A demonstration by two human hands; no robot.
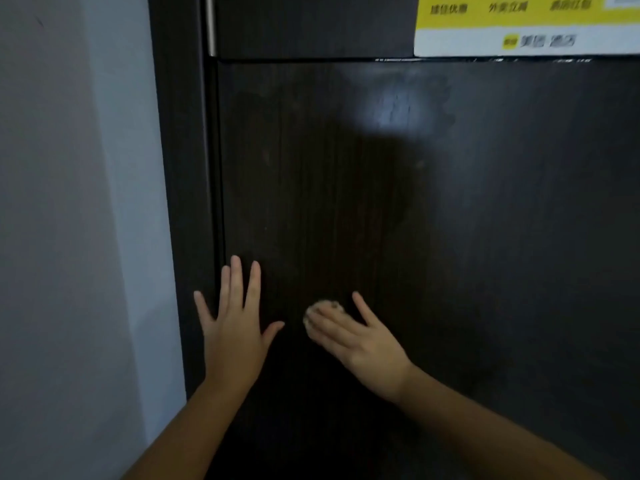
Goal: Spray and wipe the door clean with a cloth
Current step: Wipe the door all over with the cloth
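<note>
1. Grip: the left hand lies flat on the door with its fingers spread and holds nothing. The right hand presses a cloth to the panel under straight fingers. As far as the blur allows, they are not curled round it.
2. Door: dark wood grain, filling most of the view. A pale sheen sits on the upper panel; spray film or glare, cannot tell.
3. Wall: grey, left of the door frame.
4. Sticker: yellow and white, at the door's top right; the print is too blurred to read.
5. Cloth: a small pale wad low on the door, just right of the left hand, mostly hidden by fingers.
6. Progress (judgement): wiping is under way at the lower left. No spray bottle is in view, so spraying is probably done. The right side and upper panel likely remain.
</note>
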